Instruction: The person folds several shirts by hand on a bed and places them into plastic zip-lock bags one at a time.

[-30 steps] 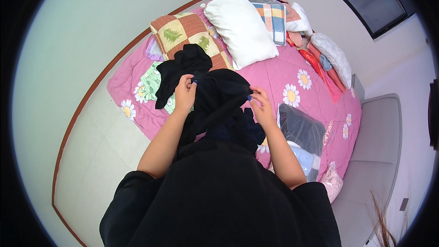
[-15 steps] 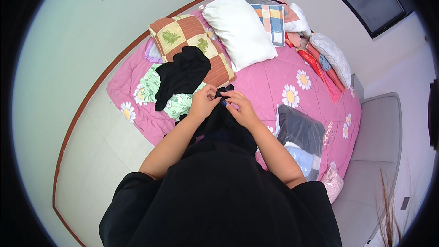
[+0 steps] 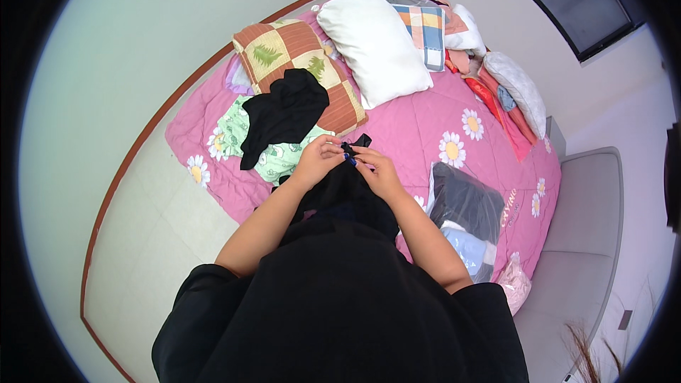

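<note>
My left hand (image 3: pixel 318 161) and my right hand (image 3: pixel 379 173) meet in front of me, fingers pinched on the top of a black garment (image 3: pixel 335 190). A black strap or band of it stands up between the fingertips. Something small and blue shows at my right thumb; what it is, I cannot make out. The lower part of the garment hangs toward my body and blends with my black shirt. Just beyond my left hand, another black garment (image 3: pixel 284 115) lies crumpled over a green patterned cloth (image 3: pixel 280 163) and a checked pillow (image 3: pixel 301 50).
A pink quilt (image 3: pixel 411 124) with daisies covers the bed. On it lie a white pillow (image 3: pixel 374 50), a plaid cushion (image 3: pixel 430 35), a grey-white pillow (image 3: pixel 516 92) and a clear bag of dark folded fabric (image 3: pixel 464 195). The padded grey headboard (image 3: pixel 585 206) stands right.
My right fingers have shifted slightly lower along the black garment, and more of its strap now sticks up beyond them. Both hands keep their pinch; the view has moved a little.
</note>
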The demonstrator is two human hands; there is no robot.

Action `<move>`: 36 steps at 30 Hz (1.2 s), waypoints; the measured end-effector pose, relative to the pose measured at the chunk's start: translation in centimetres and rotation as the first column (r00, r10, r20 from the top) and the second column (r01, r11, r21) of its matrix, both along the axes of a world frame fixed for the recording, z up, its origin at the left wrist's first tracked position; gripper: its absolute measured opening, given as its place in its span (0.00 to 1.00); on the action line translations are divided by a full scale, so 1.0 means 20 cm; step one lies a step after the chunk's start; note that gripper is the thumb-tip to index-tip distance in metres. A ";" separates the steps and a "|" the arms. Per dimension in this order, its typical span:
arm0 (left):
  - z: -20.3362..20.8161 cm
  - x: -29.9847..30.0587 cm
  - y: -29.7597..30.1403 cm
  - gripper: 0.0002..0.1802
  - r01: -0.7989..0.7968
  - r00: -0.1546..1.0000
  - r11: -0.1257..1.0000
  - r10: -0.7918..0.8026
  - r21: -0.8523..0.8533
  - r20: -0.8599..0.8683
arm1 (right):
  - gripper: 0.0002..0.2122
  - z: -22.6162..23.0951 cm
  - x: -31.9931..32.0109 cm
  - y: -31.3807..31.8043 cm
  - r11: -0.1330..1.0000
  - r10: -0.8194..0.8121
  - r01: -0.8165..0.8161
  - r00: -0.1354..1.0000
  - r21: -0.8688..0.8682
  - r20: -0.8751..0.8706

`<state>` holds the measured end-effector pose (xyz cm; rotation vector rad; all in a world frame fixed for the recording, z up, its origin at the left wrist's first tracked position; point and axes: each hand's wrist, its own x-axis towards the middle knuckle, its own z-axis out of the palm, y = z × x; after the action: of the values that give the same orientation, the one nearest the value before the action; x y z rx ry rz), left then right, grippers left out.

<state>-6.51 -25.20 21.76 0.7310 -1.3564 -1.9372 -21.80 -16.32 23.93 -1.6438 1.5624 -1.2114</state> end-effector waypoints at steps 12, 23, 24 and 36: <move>0.08 0.01 0.04 0.14 -0.021 0.941 0.752 0.238 -0.659 0.242 | 0.07 0.00 0.00 -0.01 0.992 -0.106 0.107 0.994 -0.073 0.005; 0.06 0.01 0.03 0.12 -0.005 0.961 0.807 0.166 -0.590 0.220 | 0.05 0.02 0.05 -0.03 0.984 -0.130 0.126 0.991 -0.123 -0.025; 0.06 0.02 0.03 0.12 0.007 0.964 0.813 0.149 -0.582 0.220 | 0.05 0.02 0.05 -0.03 0.988 -0.118 0.119 0.993 -0.103 0.013; 0.08 0.03 0.04 0.18 0.044 0.972 0.844 0.087 -0.535 0.217 | 0.05 -0.01 0.02 -0.03 0.994 -0.038 0.039 0.999 -0.105 0.004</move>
<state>-5.92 -24.37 23.28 0.6958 -1.9159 -1.3648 -21.44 -16.89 23.73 -1.6850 1.5598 -1.3355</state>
